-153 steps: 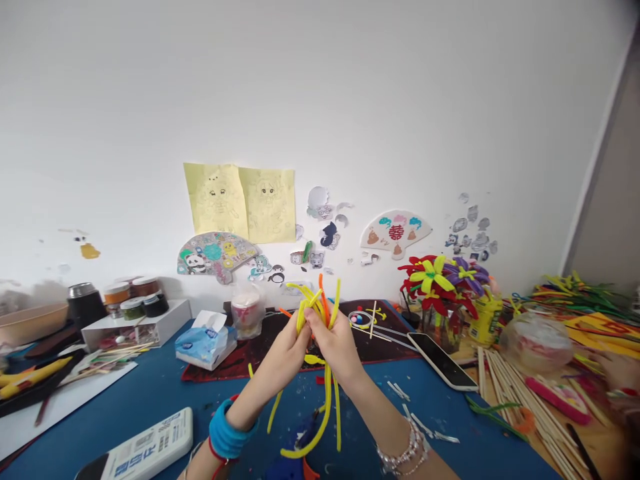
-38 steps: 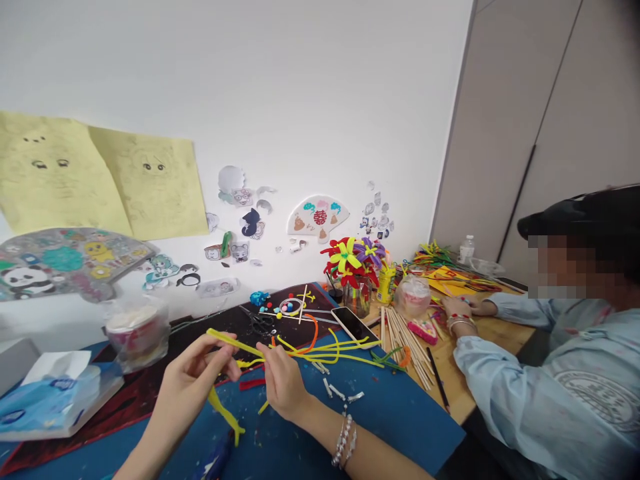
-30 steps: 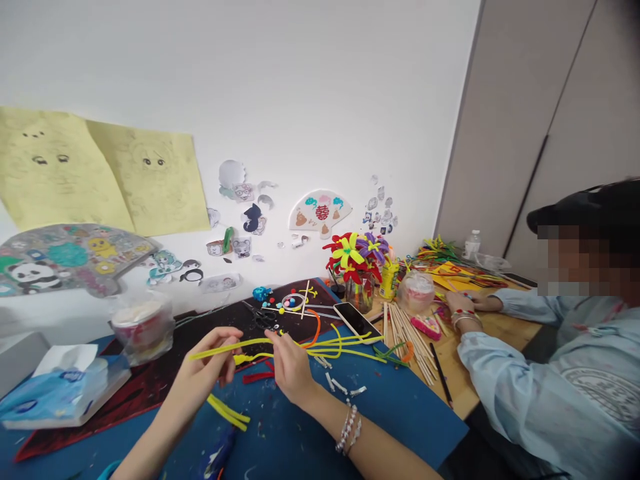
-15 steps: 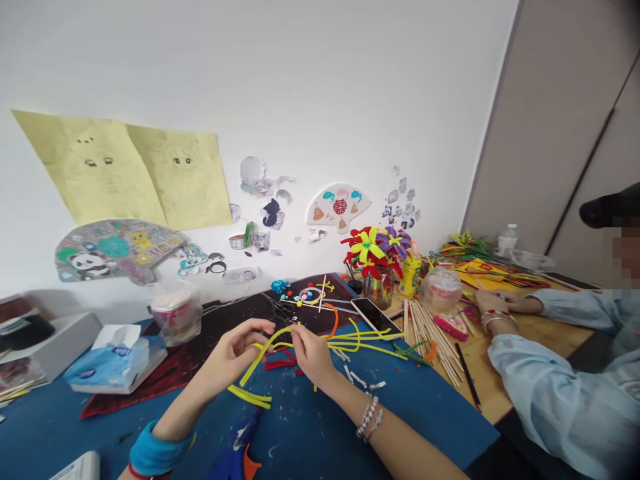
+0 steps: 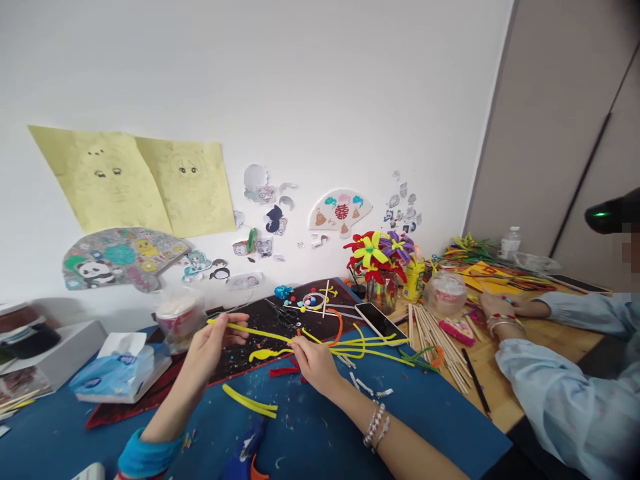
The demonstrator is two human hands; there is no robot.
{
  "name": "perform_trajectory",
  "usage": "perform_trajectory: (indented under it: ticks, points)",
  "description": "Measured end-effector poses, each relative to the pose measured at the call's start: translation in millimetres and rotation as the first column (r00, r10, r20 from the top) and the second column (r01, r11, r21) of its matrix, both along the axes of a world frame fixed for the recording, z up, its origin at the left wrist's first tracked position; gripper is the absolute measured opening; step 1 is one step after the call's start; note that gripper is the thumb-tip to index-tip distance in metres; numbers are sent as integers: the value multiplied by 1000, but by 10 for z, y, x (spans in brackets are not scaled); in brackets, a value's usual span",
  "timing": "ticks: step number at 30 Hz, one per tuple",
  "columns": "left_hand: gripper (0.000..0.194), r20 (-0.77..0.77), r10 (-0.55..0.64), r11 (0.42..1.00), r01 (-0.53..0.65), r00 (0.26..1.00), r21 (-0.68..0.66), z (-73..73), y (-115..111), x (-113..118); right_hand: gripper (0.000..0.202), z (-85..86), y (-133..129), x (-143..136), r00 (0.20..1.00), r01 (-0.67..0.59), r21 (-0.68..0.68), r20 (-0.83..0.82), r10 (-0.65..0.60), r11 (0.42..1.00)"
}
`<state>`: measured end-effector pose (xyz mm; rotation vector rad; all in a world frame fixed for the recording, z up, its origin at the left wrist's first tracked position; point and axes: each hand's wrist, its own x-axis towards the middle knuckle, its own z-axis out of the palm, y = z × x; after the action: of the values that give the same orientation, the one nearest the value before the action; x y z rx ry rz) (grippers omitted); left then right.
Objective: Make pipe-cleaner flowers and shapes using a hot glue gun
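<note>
A yellow pipe cleaner [image 5: 257, 331] stretches almost straight between my two hands. My left hand [image 5: 215, 343] pinches its far left end between thumb and finger, the other fingers held out loosely. Around its right part, my right hand [image 5: 314, 360] is closed with thumb and fingers. Beside the right fingertips lies a yellow petal-like loop [image 5: 270, 355]; whether it joins the held strand is hidden. Several yellow pipe cleaners [image 5: 373, 347] fan out to the right behind that hand. Two or more short yellow pieces [image 5: 250, 401] lie on the blue mat [image 5: 310, 443] below.
A blue glue gun [image 5: 247, 447] lies in front, near a tissue pack [image 5: 117, 367]. Behind are scissors [image 5: 283, 312], a phone [image 5: 380, 321] and a vase of pipe-cleaner flowers [image 5: 383, 287]. Wooden sticks [image 5: 443, 347] spread to the right, where another person's sleeved arms [image 5: 540, 387] rest on the table.
My left hand has moved left and drawn the curved yellow pipe cleaner out nearly straight. My right hand keeps its pinch, and the petal-like loop now shows. The view has shifted slightly.
</note>
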<state>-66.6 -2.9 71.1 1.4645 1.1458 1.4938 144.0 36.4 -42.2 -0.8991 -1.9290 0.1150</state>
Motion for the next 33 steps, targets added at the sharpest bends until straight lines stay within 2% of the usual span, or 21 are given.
perform_trajectory:
  ticks: [3,5,8,10,15,22,24,25,28,29,30,31,33]
  points:
    - [36,131,96,995,-97,987,1,10,63,-183,27,-16,5,-4,999,1,-14,35,0,1000]
    - [28,294,99,995,-87,951,-55,19,96,-313,27,-27,8,-8,998,3,-26,55,-2,1000]
    - [30,558,92,988,-6,825,-154,37,123,-473,29,-49,23,-15,996,12,-41,83,-8,999]
    - [33,651,121,985,-10,749,-171,58,120,-529,29,-67,40,-18,995,21,-49,101,-16,999]
    - [34,737,177,984,-131,653,-120,151,48,-538,27,-82,78,2,993,37,-68,112,-29,997]
    - [32,762,157,968,-253,628,9,334,-89,-526,27,-48,87,61,998,48,-114,55,-42,992]
    - [31,749,135,971,-236,648,28,362,-118,-489,28,-37,82,67,999,38,-130,28,-35,991]
    - [30,730,110,981,-191,674,28,362,-130,-453,28,-29,73,64,1000,26,-136,16,-25,990]
    - [24,584,5,1000,9,812,-22,296,-163,-269,26,5,19,33,999,-38,-151,-18,36,988]
    - [22,485,-34,996,69,874,-56,256,-174,-184,24,17,-6,13,998,-66,-156,-27,62,986]
    - [23,348,-112,983,156,931,-101,210,-187,-93,22,27,-31,-11,996,-92,-159,-33,88,983]
    - [25,184,-218,952,251,958,-178,164,-201,0,22,33,-53,-39,992,-124,-165,-46,118,978]
    - [26,-104,-379,900,340,919,-273,81,-229,176,26,35,-77,-98,973,-215,-193,-127,193,957]
